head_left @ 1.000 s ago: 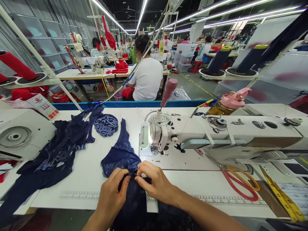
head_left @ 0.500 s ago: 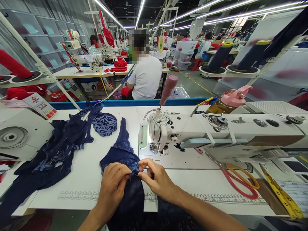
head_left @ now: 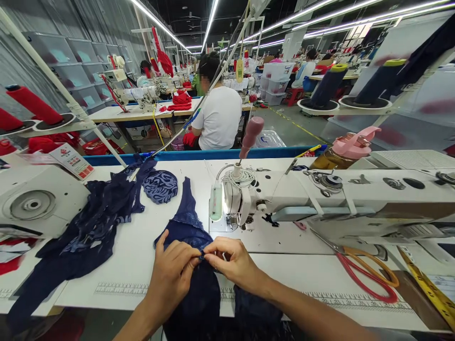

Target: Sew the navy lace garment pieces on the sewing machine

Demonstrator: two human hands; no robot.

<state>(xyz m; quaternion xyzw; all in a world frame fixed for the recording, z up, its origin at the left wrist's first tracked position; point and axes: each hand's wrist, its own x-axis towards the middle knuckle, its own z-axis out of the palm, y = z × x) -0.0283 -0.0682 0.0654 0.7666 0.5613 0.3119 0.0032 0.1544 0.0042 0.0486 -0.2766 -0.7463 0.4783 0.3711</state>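
Note:
My left hand (head_left: 173, 277) and my right hand (head_left: 232, 264) meet at the near edge of the white table (head_left: 135, 246). Both pinch the same spot on a navy lace garment piece (head_left: 185, 227), fingertips almost touching. The fabric runs from a narrow point near the sewing machine down over the table edge into my lap. The white sewing machine (head_left: 320, 194) stands just behind my right hand, its needle area lit beside a small lamp.
A heap of navy lace (head_left: 85, 227) and a round lace cup (head_left: 160, 186) lie to the left. Red and orange scissors (head_left: 366, 274) and a yellow tape measure (head_left: 426, 289) lie right. A pink-lidded bottle (head_left: 341, 151) stands behind the machine. A seated person in white (head_left: 220, 118) works ahead.
My hands have shifted slightly right and closed together on the fabric edge, and the view has swung a little to the left. The other fabric has stayed where it was.

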